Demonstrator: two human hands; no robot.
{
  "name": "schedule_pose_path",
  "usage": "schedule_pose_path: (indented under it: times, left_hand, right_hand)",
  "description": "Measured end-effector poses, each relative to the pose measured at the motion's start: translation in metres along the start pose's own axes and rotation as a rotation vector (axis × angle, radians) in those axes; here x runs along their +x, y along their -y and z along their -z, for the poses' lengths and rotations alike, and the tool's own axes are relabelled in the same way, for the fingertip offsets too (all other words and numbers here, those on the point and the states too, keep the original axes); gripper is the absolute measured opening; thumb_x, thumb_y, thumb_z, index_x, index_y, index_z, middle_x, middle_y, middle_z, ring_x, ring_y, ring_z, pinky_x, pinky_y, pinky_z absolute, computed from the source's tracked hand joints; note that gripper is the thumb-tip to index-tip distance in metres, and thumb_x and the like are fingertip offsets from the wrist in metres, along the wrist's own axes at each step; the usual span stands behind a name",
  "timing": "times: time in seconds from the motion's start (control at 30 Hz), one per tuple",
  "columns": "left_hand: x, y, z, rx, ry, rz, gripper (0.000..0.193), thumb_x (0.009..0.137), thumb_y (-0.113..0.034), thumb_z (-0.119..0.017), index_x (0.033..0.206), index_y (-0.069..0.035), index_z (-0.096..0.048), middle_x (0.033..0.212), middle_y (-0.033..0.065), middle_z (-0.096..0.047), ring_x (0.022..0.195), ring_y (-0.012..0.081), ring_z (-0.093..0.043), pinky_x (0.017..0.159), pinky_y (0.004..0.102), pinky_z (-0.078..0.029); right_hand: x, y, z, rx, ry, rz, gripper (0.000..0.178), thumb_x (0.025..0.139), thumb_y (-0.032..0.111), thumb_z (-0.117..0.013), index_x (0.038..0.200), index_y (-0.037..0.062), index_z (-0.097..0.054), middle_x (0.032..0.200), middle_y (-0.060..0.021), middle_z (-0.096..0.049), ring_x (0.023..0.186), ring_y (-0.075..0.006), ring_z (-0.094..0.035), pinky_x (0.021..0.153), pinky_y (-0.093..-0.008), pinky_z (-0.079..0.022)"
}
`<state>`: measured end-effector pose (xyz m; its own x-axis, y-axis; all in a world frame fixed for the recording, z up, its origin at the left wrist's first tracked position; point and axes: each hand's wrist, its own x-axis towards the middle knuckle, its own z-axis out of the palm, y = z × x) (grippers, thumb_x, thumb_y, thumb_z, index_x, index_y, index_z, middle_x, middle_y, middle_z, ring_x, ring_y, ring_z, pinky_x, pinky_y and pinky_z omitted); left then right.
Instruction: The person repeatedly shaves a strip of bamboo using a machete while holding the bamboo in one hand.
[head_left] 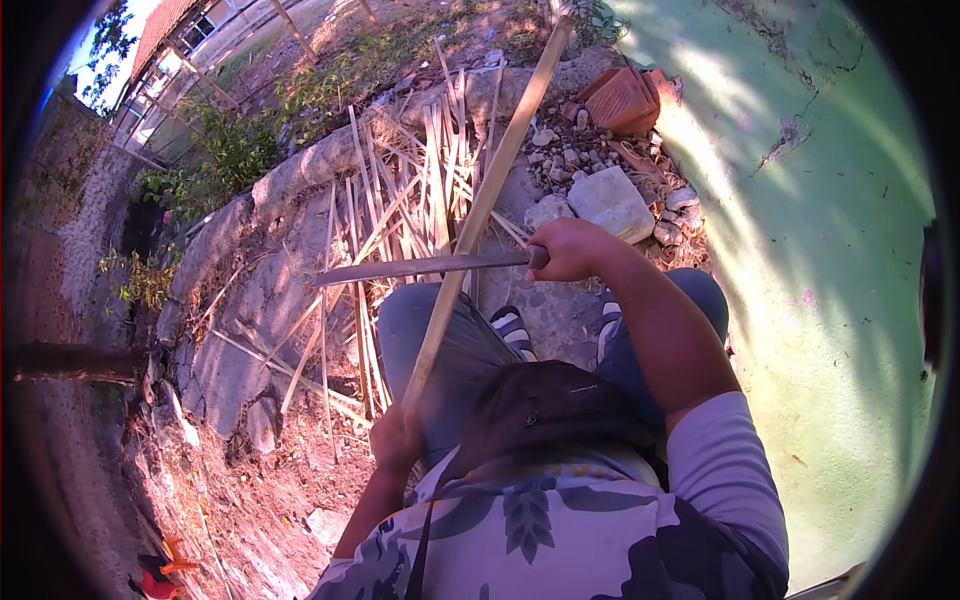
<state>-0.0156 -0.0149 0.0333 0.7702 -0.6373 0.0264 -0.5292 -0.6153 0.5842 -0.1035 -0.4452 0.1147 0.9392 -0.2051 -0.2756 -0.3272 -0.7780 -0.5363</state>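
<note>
My left hand (397,436), low beside my left thigh, is closed round the near end of a long flat bamboo strip (496,172). The strip slants up and away to the right, past my left knee. In my right hand (568,249) is the handle of a machete (420,268). Its long blade points left and crosses the strip about midway; whether it touches the strip I cannot tell. Beyond my knees lies a loose heap of split bamboo strips (437,180) on the ground.
A pale stone block (611,203) and rubble lie ahead of my right knee, with orange roof tiles (622,101) behind. A green wall (820,300) rises close on my right. A low stone edge (290,180) curves along the far left, by green plants (232,150).
</note>
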Motion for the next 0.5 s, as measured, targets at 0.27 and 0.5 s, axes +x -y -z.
schedule_pose_path:
  times: [0.27,0.5]
  left_hand:
    - [-0.002,0.005,-0.001,0.019,0.007,0.006,0.041,0.096,-0.039,-0.049,0.081,-0.003,-0.06,0.066,0.0209,-0.059,0.062,0.0431,-0.06,0.056,0.0503,-0.046]
    - [-0.001,0.003,0.0,0.064,0.042,0.044,0.04,0.095,-0.039,-0.049,0.079,-0.003,-0.06,0.066,0.0209,-0.059,0.063,0.0436,-0.06,0.057,0.0509,-0.046]
  right_hand:
    - [-0.001,0.007,-0.001,-0.072,-0.024,0.013,0.035,0.075,0.037,-0.074,0.1,0.0119,-0.073,0.095,-0.0135,-0.071,0.093,-0.0319,-0.068,0.082,-0.0419,-0.053]
    - [-0.001,-0.016,0.011,0.075,-0.176,-0.155,0.034,0.074,0.035,-0.074,0.098,0.0122,-0.073,0.094,-0.0136,-0.072,0.091,-0.0321,-0.068,0.082,-0.0411,-0.053]
